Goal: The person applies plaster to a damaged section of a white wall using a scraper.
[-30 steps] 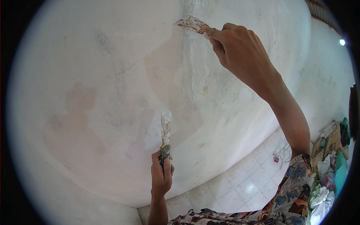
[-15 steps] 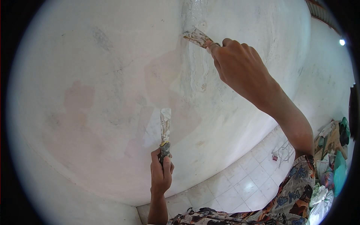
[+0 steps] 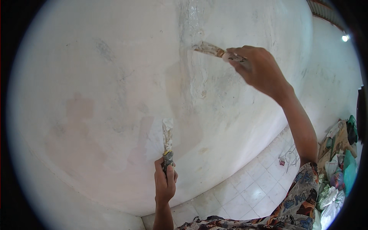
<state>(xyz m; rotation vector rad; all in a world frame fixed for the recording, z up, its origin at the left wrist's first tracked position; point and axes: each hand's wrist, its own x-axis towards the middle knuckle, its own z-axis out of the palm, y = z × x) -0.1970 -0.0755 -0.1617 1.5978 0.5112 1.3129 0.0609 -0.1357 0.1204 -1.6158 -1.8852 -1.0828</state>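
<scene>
My left hand (image 3: 166, 181) is closed around the dark handle of a putty knife (image 3: 168, 140), held upright in front of the wall. White filler coats its blade near the tip. Higher up and to the right, my right hand (image 3: 264, 71) grips a second putty knife (image 3: 210, 48) by its handle. That blade is smeared with filler and points left, its tip at or very near a vertical strip of wet filler (image 3: 193, 23) on the wall. Rough filler patches run down the wall (image 3: 126, 50) below the tip.
A tiled floor (image 3: 245, 191) meets the wall at the lower right. Plastic bags (image 3: 333, 199) and cardboard lie heaped at the far right. Thin wire or cord (image 3: 290, 155) lies on the tiles. A light (image 3: 345, 38) shines at upper right, near a corrugated roof edge (image 3: 326, 13).
My right hand has moved right and slightly down with its putty knife, the blade now nearer level. The left hand holds its knife as before, a little lower in view.
</scene>
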